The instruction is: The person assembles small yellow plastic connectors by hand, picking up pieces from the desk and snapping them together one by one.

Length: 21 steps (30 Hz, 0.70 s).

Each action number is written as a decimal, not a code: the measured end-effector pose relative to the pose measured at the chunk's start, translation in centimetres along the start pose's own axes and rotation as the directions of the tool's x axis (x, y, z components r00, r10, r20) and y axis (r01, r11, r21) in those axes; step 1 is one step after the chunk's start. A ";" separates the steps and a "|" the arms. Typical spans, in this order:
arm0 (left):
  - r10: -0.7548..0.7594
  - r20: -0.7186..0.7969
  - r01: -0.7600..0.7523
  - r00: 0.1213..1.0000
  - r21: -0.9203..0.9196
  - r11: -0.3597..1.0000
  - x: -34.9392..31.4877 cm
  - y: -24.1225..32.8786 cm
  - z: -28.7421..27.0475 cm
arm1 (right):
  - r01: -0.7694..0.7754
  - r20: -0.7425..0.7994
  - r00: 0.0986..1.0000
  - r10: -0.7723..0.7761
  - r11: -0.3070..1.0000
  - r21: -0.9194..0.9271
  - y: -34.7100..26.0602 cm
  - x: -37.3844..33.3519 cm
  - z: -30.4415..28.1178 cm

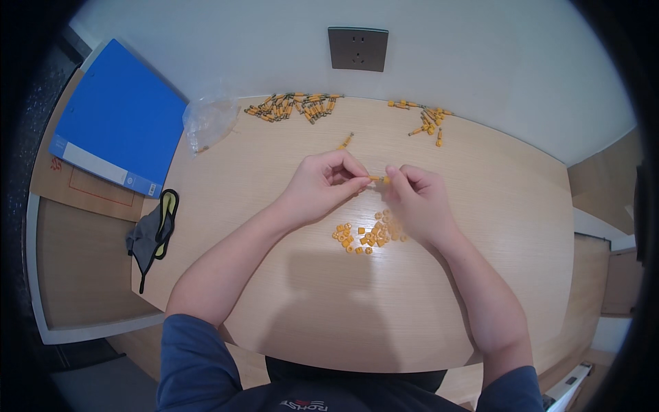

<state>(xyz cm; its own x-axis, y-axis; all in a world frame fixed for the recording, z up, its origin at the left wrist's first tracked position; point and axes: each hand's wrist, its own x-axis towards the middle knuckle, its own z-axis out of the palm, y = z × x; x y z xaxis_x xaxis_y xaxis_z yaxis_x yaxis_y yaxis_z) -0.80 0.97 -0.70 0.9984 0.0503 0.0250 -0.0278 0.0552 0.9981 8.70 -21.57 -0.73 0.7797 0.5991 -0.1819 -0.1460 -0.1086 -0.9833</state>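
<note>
My left hand (322,182) pinches a thin rod (374,178) with a yellow sleeve and a metal tip, held just above the table. The fingers of my right hand (417,199) close on a small yellow cap (386,180) at the rod's right end. Whether the cap is on the tip or only touching it, I cannot tell. Below the hands lies a loose cluster of small yellow caps (371,239), partly covered by my right hand. One similar rod (347,141) lies just beyond my left hand.
A pile of yellow-sleeved rods (295,106) lies along the wall. Farther right is a smaller group of rods with yellow caps (429,120). At left are a clear plastic bag (209,123), a blue binder (120,120) and a grey-and-black fabric item (154,230). A socket (357,49) is on the wall.
</note>
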 end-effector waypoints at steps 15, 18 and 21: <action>-0.021 0.047 0.017 0.999 0.094 0.995 -0.2 0.6 0.3 | 0.075 0.026 0.997 -0.073 0.996 -0.057 0.0 -0.3 0.2; -0.021 0.027 0.017 0.999 0.110 0.994 -0.2 0.3 0.1 | 0.099 -0.006 0.995 -0.100 0.995 -0.022 -0.9 -0.7 1.1; -0.025 -0.004 0.025 1.000 0.093 0.995 -0.1 -0.1 -0.2 | 0.178 -0.003 0.984 -0.178 0.983 0.034 -0.7 -0.6 1.3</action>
<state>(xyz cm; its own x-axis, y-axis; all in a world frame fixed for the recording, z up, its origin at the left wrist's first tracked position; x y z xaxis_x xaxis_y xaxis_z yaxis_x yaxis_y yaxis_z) -0.87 1.19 -0.83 0.9986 0.0525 0.0001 0.0018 -0.0366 0.9993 7.56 -20.84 0.09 0.7951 0.6064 -0.0037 -0.0252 0.0269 -0.9993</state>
